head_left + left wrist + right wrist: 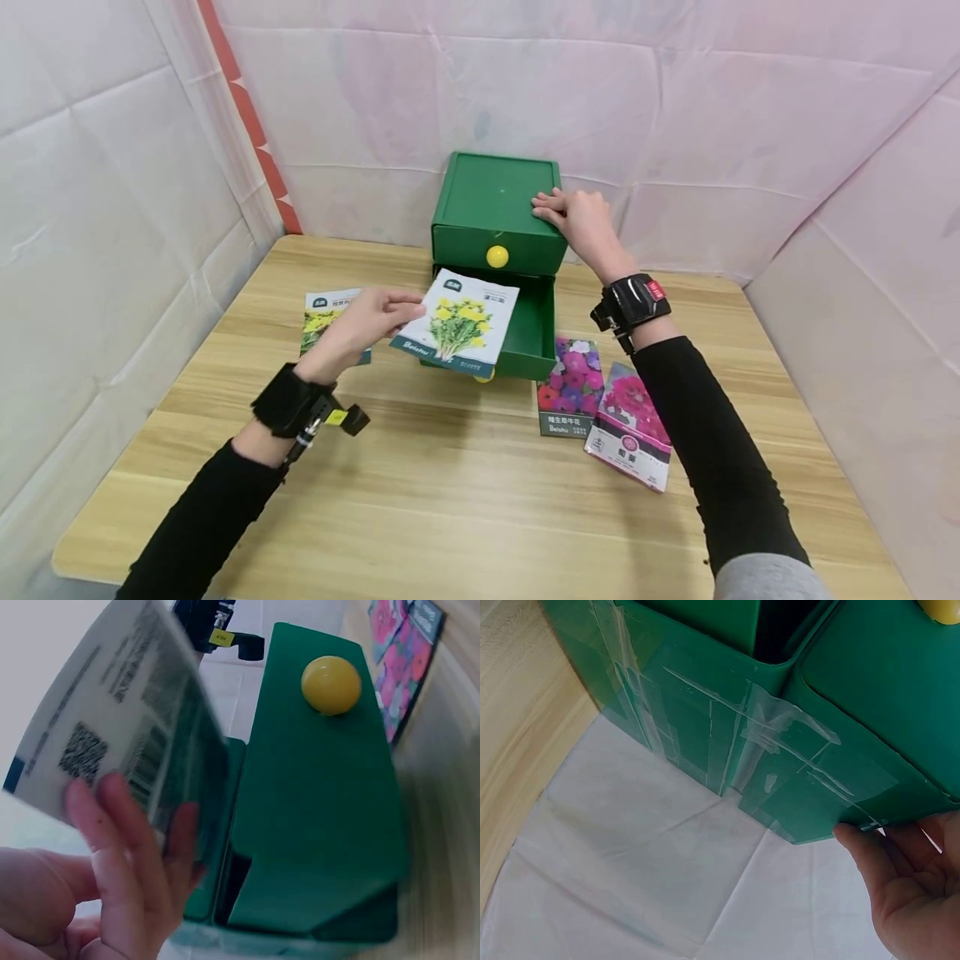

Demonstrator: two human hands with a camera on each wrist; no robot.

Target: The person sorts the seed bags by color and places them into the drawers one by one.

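A green two-drawer box (495, 196) stands at the back of the wooden table (450, 492); its lower drawer (528, 329) is pulled out, its upper drawer has a yellow knob (497, 256). My left hand (367, 321) pinches a seed packet with yellow flowers (457, 325) by its left edge, holding it over the open drawer's front left. In the left wrist view the packet's barcoded back (112, 742) fills the left, beside a green drawer front (322, 787). My right hand (577, 221) rests flat on the box's top right edge, its fingers (870, 855) touching the box (780, 750).
Another yellow-flower packet (322, 321) lies on the table behind my left hand. Two pink and purple flower packets (572, 385) (630, 425) lie right of the drawer, beside my right forearm. White fabric walls enclose the table on three sides.
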